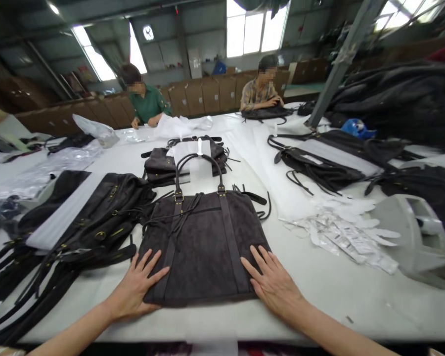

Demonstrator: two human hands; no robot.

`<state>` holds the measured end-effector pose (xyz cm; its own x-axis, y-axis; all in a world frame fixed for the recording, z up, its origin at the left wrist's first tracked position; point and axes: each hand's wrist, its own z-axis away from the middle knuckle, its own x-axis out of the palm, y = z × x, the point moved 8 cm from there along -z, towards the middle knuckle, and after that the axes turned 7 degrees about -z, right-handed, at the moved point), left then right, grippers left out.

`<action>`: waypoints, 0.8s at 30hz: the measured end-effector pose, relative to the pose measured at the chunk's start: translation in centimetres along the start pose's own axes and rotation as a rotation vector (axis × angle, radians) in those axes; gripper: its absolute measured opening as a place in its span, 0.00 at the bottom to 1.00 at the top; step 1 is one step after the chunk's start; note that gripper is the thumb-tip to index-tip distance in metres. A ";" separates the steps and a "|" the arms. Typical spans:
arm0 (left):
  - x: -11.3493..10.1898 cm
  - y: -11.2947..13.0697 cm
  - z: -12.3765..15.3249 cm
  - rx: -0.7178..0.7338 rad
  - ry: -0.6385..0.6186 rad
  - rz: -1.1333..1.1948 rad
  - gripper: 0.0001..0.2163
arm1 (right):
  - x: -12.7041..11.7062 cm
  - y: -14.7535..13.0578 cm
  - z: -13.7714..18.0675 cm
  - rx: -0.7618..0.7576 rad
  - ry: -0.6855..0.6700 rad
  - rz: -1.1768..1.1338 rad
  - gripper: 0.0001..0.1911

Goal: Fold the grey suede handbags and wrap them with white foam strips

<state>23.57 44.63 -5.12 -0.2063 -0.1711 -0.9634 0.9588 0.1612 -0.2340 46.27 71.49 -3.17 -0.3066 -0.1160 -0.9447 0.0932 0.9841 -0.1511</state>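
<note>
dark grey, suede-like rectangular handbag (203,247) lies on the long, flat white table (341,291), handles pointing away; the bare left hand (135,287) and bare right hand (273,282) touch its lower corners, fingers spread apart.

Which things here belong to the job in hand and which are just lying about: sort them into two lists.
In hand:
- front dark bag
- left hand and right hand, spread at its lower sides

Probably just lying about:
- strip-wrapped bag, left
- small packets, right
- grey plastic object, beside them
- blue object, farther back
</note>
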 end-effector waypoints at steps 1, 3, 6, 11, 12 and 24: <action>0.0 0.0 0.0 -0.006 0.008 0.002 0.40 | 0.1 0.0 0.0 -0.010 0.001 0.023 0.30; 0.1 -0.2 0.0 -0.023 0.019 0.016 0.41 | 0.3 0.1 0.2 -0.027 0.003 0.068 0.32; 0.4 -0.4 0.3 -0.030 0.026 0.057 0.41 | 0.6 0.2 0.5 -0.061 -0.007 0.103 0.35; 1.1 -0.7 0.5 -0.010 0.072 0.120 0.43 | 1.1 0.5 0.5 -0.081 -0.075 0.071 0.40; 1.2 -0.8 0.4 -0.009 0.093 0.126 0.43 | 1.2 0.6 0.3 -0.078 -0.088 0.062 0.40; 0.5 -1.4 0.3 -0.024 0.131 0.177 0.44 | 0.2 0.5 -1.2 -0.010 -0.228 -0.130 0.25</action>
<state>22.16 44.00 -5.23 -0.0604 -0.0103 -0.9981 0.9778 0.2004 -0.0613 45.15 72.14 -3.06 -0.0936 -0.2681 -0.9588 0.0574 0.9600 -0.2741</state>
